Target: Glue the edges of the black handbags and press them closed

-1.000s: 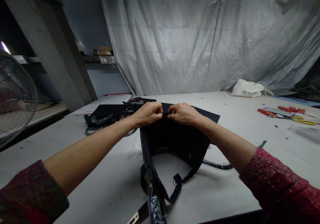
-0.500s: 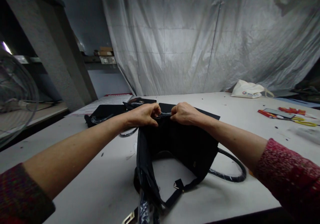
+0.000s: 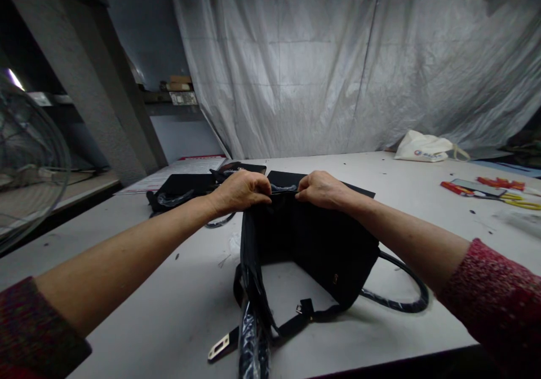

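A black handbag [image 3: 333, 238] lies on the white table with its open side towards me. My left hand [image 3: 247, 190] pinches the bag's far edge, thumb and fingers together. A short way to the right, my right hand [image 3: 319, 189] grips the same edge, and a thin dark strip of it spans the gap between them. One plastic-wrapped handle [image 3: 249, 334] hangs at the near left, and another handle [image 3: 412, 289] loops out at the right. In front lies a strap with a small buckle [image 3: 301, 308]. A strap with a gold metal plate [image 3: 218, 347] sticks out at the lower left.
Further black bag pieces [image 3: 186, 184] lie at the back left, beside a printed sheet [image 3: 190, 166]. A cream cloth bag [image 3: 425, 147] sits at the back right. Yellow-handled scissors [image 3: 519, 201] and a phone-like slab [image 3: 477, 187] are at the right. A fan [image 3: 34, 159] stands at far left.
Both hands stay on the bag's edge, now slightly farther apart. The bag appears shifted a little to the right, its opening wider, and more of the gold-plated strap shows.
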Demonstrator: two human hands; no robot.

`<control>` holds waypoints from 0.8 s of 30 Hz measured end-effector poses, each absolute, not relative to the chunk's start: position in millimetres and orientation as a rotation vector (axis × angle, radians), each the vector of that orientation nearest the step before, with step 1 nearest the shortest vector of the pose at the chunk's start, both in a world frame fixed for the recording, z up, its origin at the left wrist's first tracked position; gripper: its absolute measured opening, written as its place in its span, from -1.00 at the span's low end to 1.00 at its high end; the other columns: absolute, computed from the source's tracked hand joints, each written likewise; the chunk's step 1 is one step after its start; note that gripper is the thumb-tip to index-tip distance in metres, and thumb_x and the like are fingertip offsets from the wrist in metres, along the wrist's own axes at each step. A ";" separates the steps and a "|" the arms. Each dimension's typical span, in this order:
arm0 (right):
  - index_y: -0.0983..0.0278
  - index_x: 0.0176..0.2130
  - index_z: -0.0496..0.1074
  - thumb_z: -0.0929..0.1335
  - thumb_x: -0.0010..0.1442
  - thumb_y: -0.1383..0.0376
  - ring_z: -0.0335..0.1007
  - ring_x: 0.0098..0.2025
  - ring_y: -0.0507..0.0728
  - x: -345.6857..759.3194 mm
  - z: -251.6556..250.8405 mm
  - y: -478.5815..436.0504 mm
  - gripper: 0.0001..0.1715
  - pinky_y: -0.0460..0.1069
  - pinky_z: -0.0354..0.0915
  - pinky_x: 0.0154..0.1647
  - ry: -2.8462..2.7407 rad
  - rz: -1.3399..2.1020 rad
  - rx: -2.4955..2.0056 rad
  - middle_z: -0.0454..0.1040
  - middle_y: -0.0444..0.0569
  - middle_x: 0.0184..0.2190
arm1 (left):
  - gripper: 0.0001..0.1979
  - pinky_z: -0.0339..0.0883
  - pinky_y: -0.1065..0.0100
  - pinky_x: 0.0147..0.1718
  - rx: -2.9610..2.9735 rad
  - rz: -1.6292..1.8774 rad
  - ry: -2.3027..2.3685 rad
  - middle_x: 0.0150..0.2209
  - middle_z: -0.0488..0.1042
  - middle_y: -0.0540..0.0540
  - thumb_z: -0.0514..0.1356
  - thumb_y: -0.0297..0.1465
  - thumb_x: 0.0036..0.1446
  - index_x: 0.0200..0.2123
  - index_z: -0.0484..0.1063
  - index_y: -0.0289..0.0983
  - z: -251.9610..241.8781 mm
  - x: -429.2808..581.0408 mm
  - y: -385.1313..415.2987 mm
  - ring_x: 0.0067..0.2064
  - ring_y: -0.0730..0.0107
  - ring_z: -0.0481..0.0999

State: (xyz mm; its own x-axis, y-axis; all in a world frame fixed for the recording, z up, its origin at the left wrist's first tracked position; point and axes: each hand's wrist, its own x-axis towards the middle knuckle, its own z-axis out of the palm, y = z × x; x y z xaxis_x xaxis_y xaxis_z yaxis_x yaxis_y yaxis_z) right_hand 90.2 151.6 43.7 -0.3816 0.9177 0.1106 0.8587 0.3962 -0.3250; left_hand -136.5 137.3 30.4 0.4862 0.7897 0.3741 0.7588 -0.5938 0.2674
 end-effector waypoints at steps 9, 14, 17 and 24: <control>0.23 -0.33 0.62 0.38 0.06 0.24 0.35 -0.43 0.06 89.5 42.2 151.2 -0.79 -0.07 0.13 -0.43 -2.389 0.285 -1.510 0.47 -0.07 -0.50 | -0.92 0.22 0.40 -0.33 2.813 0.614 1.449 -0.40 0.52 0.01 0.26 -0.36 0.08 -0.39 0.54 -0.23 34.6 -132.9 134.3 -0.34 0.41 0.46; 0.23 -0.29 0.62 0.38 0.07 0.23 0.35 -0.42 0.06 89.7 41.7 151.1 -0.78 -0.06 0.14 -0.40 -2.383 0.286 -1.516 0.49 -0.05 -0.47 | -0.93 0.22 0.39 -0.33 2.827 0.523 1.421 -0.39 0.52 -0.01 0.24 -0.38 0.07 -0.38 0.53 -0.23 36.9 -133.8 138.1 -0.35 0.40 0.46; 0.23 -0.30 0.62 0.39 0.07 0.24 0.33 -0.45 0.04 90.5 41.4 151.3 -0.79 -0.07 0.12 -0.42 -2.375 0.300 -1.500 0.47 -0.07 -0.50 | -0.93 0.21 0.40 -0.34 2.847 0.484 1.379 -0.39 0.52 -0.01 0.23 -0.40 0.05 -0.39 0.52 -0.25 38.0 -135.2 138.2 -0.36 0.41 0.44; 0.21 -0.35 0.61 0.38 0.05 0.23 0.33 -0.46 0.05 92.9 39.3 154.0 -0.80 -0.07 0.12 -0.45 -2.373 0.300 -1.485 0.46 -0.08 -0.52 | -0.93 0.20 0.42 -0.34 2.824 0.483 1.351 -0.40 0.51 0.01 0.22 -0.42 0.06 -0.37 0.50 -0.27 37.6 -137.9 136.9 -0.36 0.45 0.44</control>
